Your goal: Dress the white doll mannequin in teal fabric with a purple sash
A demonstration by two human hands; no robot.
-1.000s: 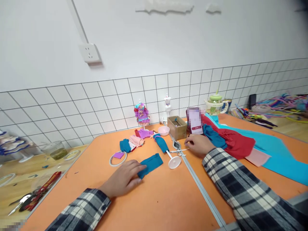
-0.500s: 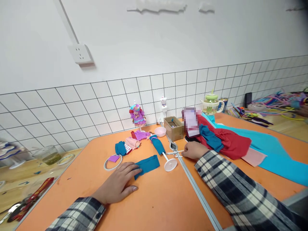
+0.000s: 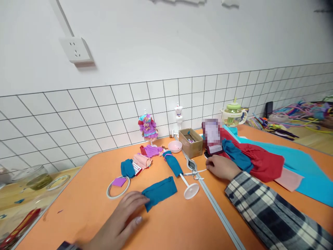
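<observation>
My left hand [image 3: 124, 216] lies open at the left end of a flat teal fabric strip [image 3: 161, 191], fingertips touching its edge. My right hand [image 3: 223, 167] is closed in a pinch on the end of a thin white strip [image 3: 201, 171]. That strip crosses near the handles of small scissors [image 3: 192, 174]. Between my hands, a little dress form lies tipped over, with teal cloth [image 3: 172, 163] around its body and a round white base [image 3: 191, 191] toward me. A tape ring [image 3: 108, 192] with a purple piece [image 3: 119, 182] lies left of the strip.
Behind stand a dressed doll form [image 3: 147, 126], a bare white form [image 3: 178, 116], a pink bowl [image 3: 175, 147] and a cardboard box [image 3: 191, 150]. A phone [image 3: 213, 135], red cloth [image 3: 262, 161] and a teapot [image 3: 233, 114] are to the right. Fabric scraps [image 3: 142, 160] lie left.
My left hand has drawn back slightly toward me, uncovering more of the teal strip's end. My right hand stays beside the scissors, with more of the white strip showing. The view has shifted.
</observation>
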